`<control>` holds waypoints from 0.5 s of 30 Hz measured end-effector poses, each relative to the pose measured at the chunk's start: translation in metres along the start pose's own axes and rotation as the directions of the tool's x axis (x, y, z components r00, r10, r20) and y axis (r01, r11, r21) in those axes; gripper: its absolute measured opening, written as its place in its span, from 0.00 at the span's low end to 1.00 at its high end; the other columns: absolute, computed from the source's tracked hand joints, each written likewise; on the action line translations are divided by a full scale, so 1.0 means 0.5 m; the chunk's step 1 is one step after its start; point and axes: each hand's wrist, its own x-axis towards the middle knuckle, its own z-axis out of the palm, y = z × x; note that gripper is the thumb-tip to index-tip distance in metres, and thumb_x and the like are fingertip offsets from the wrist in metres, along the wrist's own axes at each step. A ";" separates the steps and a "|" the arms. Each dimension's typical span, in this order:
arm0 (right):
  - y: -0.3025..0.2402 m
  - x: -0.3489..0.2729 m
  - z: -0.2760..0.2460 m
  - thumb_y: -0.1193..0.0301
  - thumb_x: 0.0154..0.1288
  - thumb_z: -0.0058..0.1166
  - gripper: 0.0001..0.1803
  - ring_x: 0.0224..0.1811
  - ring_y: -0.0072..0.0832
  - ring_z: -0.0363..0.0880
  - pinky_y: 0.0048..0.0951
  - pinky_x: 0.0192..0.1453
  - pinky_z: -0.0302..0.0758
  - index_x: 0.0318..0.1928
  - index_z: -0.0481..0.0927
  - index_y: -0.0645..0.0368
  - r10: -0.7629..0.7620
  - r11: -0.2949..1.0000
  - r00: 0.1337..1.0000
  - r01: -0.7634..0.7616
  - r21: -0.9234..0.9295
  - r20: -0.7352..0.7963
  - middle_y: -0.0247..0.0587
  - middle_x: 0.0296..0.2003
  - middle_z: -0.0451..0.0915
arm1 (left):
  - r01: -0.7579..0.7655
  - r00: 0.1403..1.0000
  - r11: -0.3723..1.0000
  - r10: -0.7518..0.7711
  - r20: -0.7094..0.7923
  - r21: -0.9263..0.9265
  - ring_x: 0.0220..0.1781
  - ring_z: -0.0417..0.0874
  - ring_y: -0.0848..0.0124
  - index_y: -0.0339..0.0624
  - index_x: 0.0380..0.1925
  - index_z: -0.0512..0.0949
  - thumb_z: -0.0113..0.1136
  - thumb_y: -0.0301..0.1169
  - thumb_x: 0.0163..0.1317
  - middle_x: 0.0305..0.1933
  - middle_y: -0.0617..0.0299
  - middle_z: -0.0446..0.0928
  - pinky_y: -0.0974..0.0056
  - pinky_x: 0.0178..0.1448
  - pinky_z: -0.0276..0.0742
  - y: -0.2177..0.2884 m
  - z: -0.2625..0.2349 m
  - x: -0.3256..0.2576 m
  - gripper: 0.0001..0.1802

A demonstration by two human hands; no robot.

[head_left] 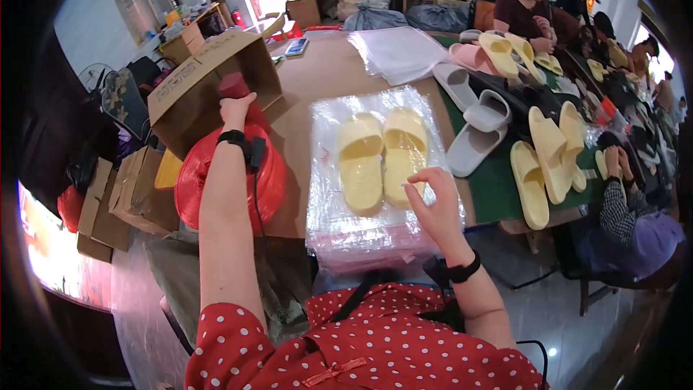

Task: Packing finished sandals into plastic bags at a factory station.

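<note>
My left hand [235, 111] is closed around a dark red, roughly cylindrical object [234, 86] at the mouth of an open cardboard box [189, 83]. What kind of object it is does not show clearly. Below that forearm lies a large roll of red plastic twine [192, 182]. Two pale yellow slippers [361, 166] rest side by side on a stack of clear plastic bags [328, 227] in front of me. Over the right slipper's heel, my right hand [442, 209] holds thumb and forefinger in a pinch; a tiny whitish bit shows at their tips, too small to name.
Grey, pink and yellow slippers [552, 152] crowd the green surface on the right. Clear plastic sheets [397, 54] and a phone [297, 47] lie farther back. Several people sit along the right side, one in a checked sleeve [619, 206] close by. Cardboard boxes [144, 191] stand at left.
</note>
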 end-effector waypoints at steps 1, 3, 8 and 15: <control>0.009 0.003 -0.001 0.73 0.59 0.63 0.07 0.44 0.43 0.78 0.39 0.51 0.73 0.37 0.80 0.59 0.011 1.000 1.000 -0.011 -0.015 -0.006 0.43 0.38 0.80 | 0.030 0.999 0.998 -0.029 -0.034 0.050 0.67 0.72 0.41 0.21 0.59 0.64 0.80 0.57 0.37 0.62 0.31 0.71 0.48 0.68 0.71 0.021 -0.007 -0.022 0.60; 0.028 0.009 -0.005 0.72 0.59 0.64 0.08 0.44 0.43 0.78 0.40 0.50 0.73 0.37 0.81 0.59 0.035 0.992 0.999 -0.033 -0.120 0.016 0.43 0.38 0.80 | -0.082 0.993 0.995 0.087 -0.077 0.063 0.71 0.64 0.37 0.21 0.60 0.62 0.79 0.56 0.40 0.65 0.25 0.63 0.46 0.73 0.64 0.081 -0.034 -0.101 0.59; 0.063 0.037 -0.002 0.64 0.60 0.66 0.17 0.42 0.41 0.78 0.40 0.47 0.75 0.45 0.79 0.59 0.060 0.953 0.996 -0.078 -0.294 -0.071 0.42 0.36 0.79 | -0.844 0.519 0.526 0.850 -0.086 0.106 0.68 0.66 0.38 0.24 0.63 0.63 0.69 0.46 0.57 0.67 0.28 0.63 0.47 0.73 0.61 0.130 -0.128 -0.484 0.44; 0.081 0.000 0.002 0.53 0.61 0.65 0.30 0.48 0.50 0.78 0.45 0.52 0.75 0.53 0.74 0.64 0.178 0.863 0.981 -0.192 -0.467 -0.076 0.53 0.41 0.79 | -0.528 0.740 0.832 0.548 0.390 -0.168 0.49 0.79 0.44 0.32 0.48 0.75 0.64 0.53 0.62 0.45 0.41 0.78 0.48 0.52 0.73 0.021 -0.089 -0.680 0.32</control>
